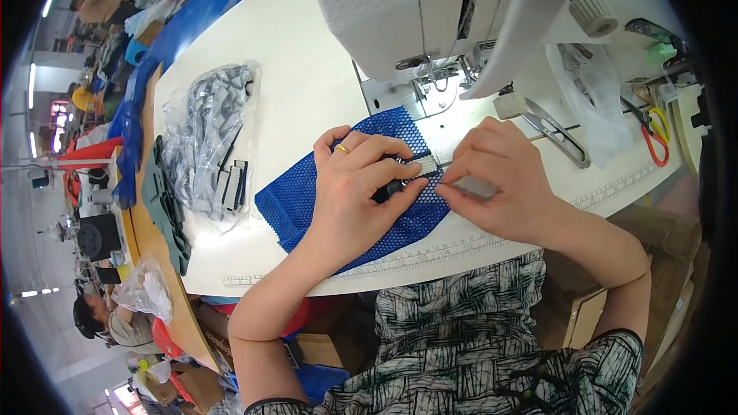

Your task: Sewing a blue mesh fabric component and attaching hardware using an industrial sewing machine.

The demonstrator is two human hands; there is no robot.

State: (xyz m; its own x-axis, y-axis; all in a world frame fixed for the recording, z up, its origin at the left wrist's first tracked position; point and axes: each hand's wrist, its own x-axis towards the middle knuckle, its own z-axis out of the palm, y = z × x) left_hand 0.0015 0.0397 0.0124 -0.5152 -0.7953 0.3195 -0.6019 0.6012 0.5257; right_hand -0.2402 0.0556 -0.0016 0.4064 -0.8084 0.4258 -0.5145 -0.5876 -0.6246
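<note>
A piece of blue mesh fabric [290, 201] lies on the white sewing table, in front of the sewing machine [384, 8]. On the mesh sits a small white and black strip [424, 165]. My left hand [344, 194] rests over the mesh, thumb and fingers closed on the strip's left part and the cloth beneath. At the strip's right end, my right hand [503, 177] is closed in a pinch by the edge of the mesh; its fingertips hide whatever is between them. The machine's presser foot [442, 81] is just beyond the fabric.
A clear plastic bag [204, 138] of similar strips lies at left, with a few loose strips [232, 184] beside it. Metal thread snips [557, 134], a clear bag [596, 115] and red-and-yellow-handled scissors [657, 138] lie at right. A printed ruler [384, 265] follows the near edge.
</note>
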